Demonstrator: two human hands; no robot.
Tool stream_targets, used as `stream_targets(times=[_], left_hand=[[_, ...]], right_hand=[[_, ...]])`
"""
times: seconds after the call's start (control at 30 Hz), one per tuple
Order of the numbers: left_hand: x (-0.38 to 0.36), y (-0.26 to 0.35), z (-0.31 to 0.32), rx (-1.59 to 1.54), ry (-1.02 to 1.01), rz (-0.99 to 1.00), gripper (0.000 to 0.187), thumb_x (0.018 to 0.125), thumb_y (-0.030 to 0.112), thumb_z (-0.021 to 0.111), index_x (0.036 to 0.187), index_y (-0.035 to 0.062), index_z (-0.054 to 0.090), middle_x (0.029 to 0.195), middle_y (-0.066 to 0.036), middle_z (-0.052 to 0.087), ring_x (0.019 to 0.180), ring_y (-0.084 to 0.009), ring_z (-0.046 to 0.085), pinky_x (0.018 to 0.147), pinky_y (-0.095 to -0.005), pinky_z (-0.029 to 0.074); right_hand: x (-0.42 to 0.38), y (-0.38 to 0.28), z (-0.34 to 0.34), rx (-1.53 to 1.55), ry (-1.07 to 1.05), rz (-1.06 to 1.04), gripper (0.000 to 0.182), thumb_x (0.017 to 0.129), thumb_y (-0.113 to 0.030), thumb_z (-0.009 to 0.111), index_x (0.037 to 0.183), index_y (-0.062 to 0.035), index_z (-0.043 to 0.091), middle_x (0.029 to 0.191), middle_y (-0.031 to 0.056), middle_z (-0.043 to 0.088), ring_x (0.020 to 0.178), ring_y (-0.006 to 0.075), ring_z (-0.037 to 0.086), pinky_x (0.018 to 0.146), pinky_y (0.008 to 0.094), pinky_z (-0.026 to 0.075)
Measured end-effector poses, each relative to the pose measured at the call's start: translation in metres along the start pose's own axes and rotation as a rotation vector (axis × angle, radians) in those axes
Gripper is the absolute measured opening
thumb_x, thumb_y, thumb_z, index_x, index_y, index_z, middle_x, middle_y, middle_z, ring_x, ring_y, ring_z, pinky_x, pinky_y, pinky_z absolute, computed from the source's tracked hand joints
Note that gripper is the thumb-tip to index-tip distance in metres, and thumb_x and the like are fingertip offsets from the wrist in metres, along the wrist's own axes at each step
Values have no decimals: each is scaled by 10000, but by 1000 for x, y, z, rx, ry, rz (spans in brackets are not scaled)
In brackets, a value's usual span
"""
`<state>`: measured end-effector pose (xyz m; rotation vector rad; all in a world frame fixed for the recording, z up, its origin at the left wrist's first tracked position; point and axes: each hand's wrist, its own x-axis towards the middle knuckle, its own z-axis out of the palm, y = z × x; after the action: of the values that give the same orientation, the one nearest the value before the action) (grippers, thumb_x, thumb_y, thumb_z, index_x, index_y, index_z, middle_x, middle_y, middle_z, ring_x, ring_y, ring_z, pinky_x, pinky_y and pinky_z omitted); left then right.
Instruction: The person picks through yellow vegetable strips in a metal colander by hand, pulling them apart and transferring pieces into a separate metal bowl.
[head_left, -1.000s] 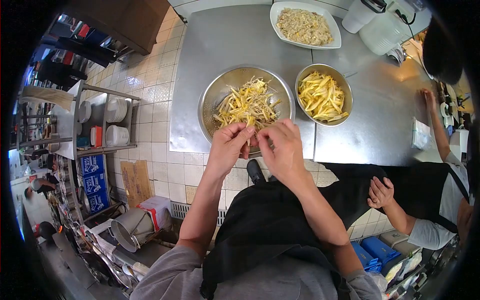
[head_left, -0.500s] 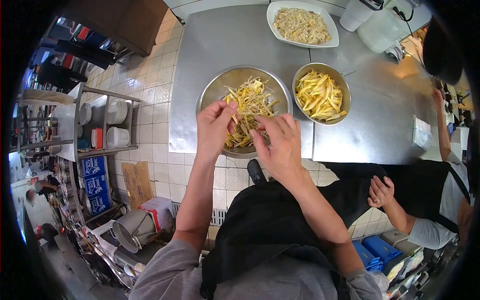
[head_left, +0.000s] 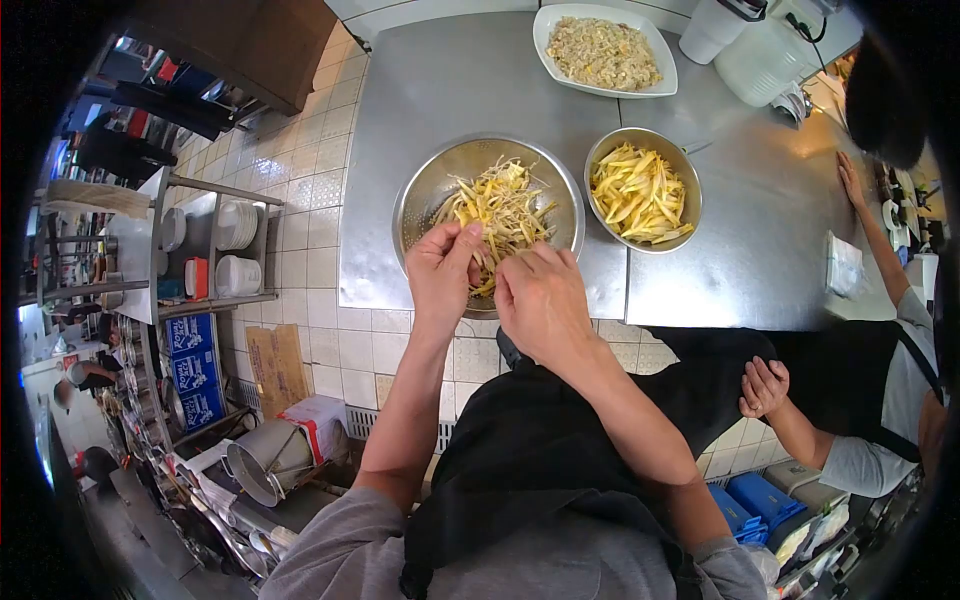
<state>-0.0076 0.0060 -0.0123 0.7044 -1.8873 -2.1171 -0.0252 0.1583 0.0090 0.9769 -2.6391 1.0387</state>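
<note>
Over the near rim of a metal colander [head_left: 412, 225], my left hand [head_left: 440, 268] pinches a yellow flower bud between thumb and fingertips. My right hand [head_left: 548, 300] is just to its right, its fingers curled together. Whatever those fingers hold is hidden behind the hand. A tangled heap of slim yellow buds and pale thin strands [head_left: 510, 195] lies in the colander. To the right, a steel bowl [head_left: 694, 172] is filled with yellow buds [head_left: 640, 195].
Both vessels stand on a steel table [head_left: 455, 75]. At its far side are a white dish of chopped pale food [head_left: 603, 50] and a white jug [head_left: 750, 68]. A co-worker's hand [head_left: 764, 387] is at right. A shelf rack [head_left: 155, 250] stands left.
Both hands have lowered toward me and drawn closer together. My right fingers, apart before, are now curled closed. The co-worker's far hand has moved down onto the table's right end.
</note>
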Motion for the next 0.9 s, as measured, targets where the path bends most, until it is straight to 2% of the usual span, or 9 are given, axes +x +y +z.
stream_targets(times=[0.17, 0.27, 0.4, 0.47, 0.5, 0.57, 0.6, 0.67, 0.9], left_hand=[[30, -3, -21, -83, 103, 4, 201, 1019, 200, 682, 917, 27, 683, 784, -25, 662, 608, -64, 558, 551, -233, 443], [58, 6, -25, -116, -24, -44, 128, 982, 166, 659, 979, 39, 663, 821, -25, 654, 751, -85, 599, 669, -275, 477], [83, 22, -11, -111, 33, -86, 141, 998, 173, 645, 1034, 39, 670, 803, -11, 627, 733, -92, 587, 681, -271, 489], [100, 14, -17, 241, -153, -31, 168, 975, 148, 637, 1068, 23, 699, 842, -74, 703, 782, -189, 672, 725, -316, 528], [103, 12, -16, 241, -154, -32, 168, 975, 148, 637, 1068, 23, 699, 842, -74, 703, 782, -189, 672, 725, -316, 528], [103, 11, -11, 1006, -219, 372, 222, 933, 121, 631, 1103, 15, 728, 954, -166, 760, 904, -321, 727, 829, -400, 565], [101, 12, -8, 1008, -220, 372, 222, 933, 121, 631, 1103, 15, 728, 954, -166, 760, 904, -321, 727, 829, -400, 565], [94, 16, -3, 1320, -250, 378, 272, 894, 118, 633, 1128, 45, 750, 1053, -204, 749, 1009, -395, 711, 946, -455, 548], [107, 25, -5, 1495, -436, 235, 292, 882, 145, 648, 1138, 53, 755, 1104, -205, 742, 1086, -384, 694, 981, -476, 533]], right_hand=[[-13, 9, 8, -69, -25, -17, 48, 779, -56, 733, 819, -58, 705, 814, 67, 676, 903, 265, 605, 819, 420, 426], [-9, 20, 12, -112, 11, -8, 39, 768, -95, 692, 754, -72, 720, 794, 61, 660, 938, 253, 590, 848, 427, 400], [-6, 23, 17, -123, 46, -9, 61, 770, -94, 682, 740, -75, 732, 797, 63, 663, 933, 257, 589, 855, 434, 392], [-6, 23, 17, -151, 39, -20, 55, 769, -97, 688, 747, -72, 733, 799, 64, 665, 936, 257, 586, 858, 434, 390], [-6, 24, 17, -152, 39, -19, 55, 769, -97, 688, 747, -72, 733, 799, 64, 665, 936, 257, 586, 858, 434, 390], [-5, 26, 18, -155, 35, -15, 46, 780, -97, 695, 757, -77, 729, 796, 67, 664, 940, 257, 585, 857, 436, 390], [-4, 26, 18, -154, 37, -14, 46, 780, -97, 695, 757, -77, 729, 796, 67, 664, 940, 257, 585, 857, 436, 390], [-1, 25, 15, -130, 48, 8, 10, 776, -92, 717, 779, -83, 721, 806, 66, 665, 939, 259, 585, 859, 440, 392], [-2, 28, 9, -87, 65, 48, 112, 763, -61, 767, 873, -69, 744, 829, 52, 682, 922, 262, 595, 865, 440, 403]])
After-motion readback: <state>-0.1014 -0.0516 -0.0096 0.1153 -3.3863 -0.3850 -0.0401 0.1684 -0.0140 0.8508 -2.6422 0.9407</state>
